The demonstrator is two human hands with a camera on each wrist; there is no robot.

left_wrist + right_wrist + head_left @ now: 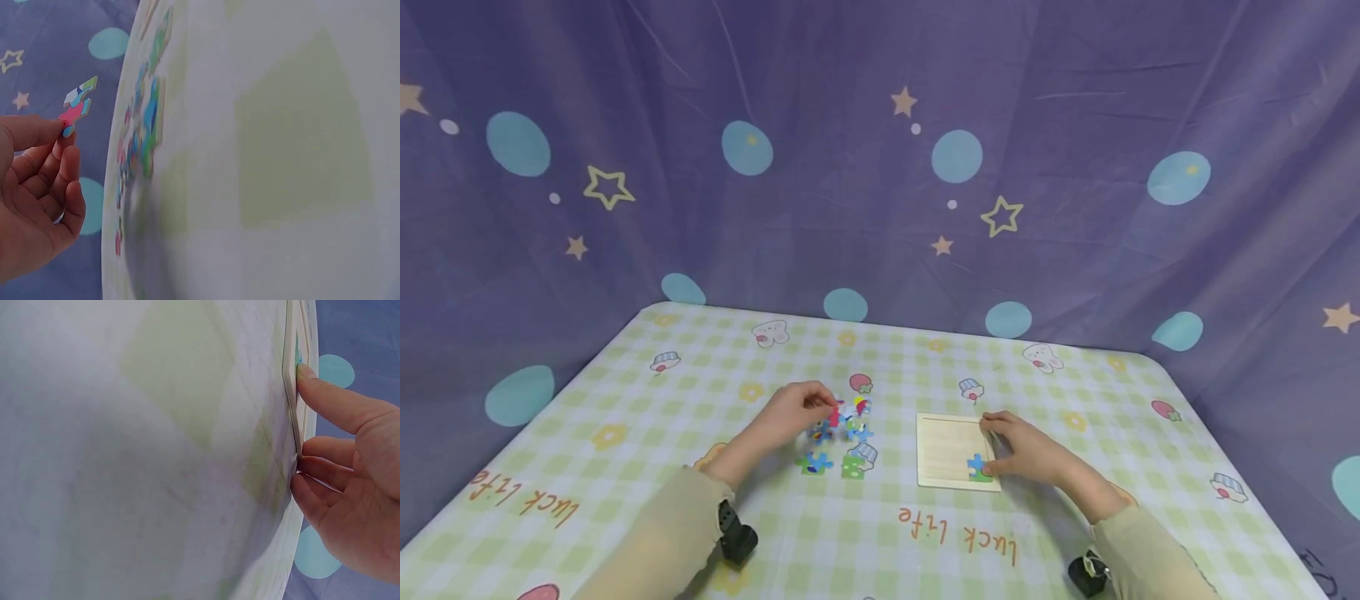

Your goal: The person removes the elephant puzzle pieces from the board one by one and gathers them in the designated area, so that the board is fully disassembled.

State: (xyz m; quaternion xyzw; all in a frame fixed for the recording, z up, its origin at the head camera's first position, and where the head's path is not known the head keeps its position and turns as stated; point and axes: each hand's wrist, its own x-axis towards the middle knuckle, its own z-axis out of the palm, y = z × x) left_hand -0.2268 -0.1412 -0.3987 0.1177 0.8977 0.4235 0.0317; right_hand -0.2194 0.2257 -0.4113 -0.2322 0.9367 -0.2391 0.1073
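My left hand (pixel 793 412) pinches a jigsaw piece (pixel 76 111) between thumb and forefinger; pink, blue, white and green show on it. It is raised off the table, beside a cluster of loose jigsaw pieces (pixel 859 431). Two more pieces, one blue and green (pixel 815 464), one mostly green (pixel 853 467), lie nearer me. My right hand (pixel 1026 450) grips the right side of a square wooden puzzle tray (pixel 940 450), fingers at its outer edge. The right thumb (pixel 315 384) touches a blue and green piece (pixel 977 468) in the tray's near right corner.
A checked cloth with printed drawings covers the table (pixel 820 542). Behind the table hangs a purple curtain (pixel 850 217) with stars and blue ovals. A black wrist camera (pixel 737 537) is strapped at the left sleeve, another (pixel 1087 575) at the right.
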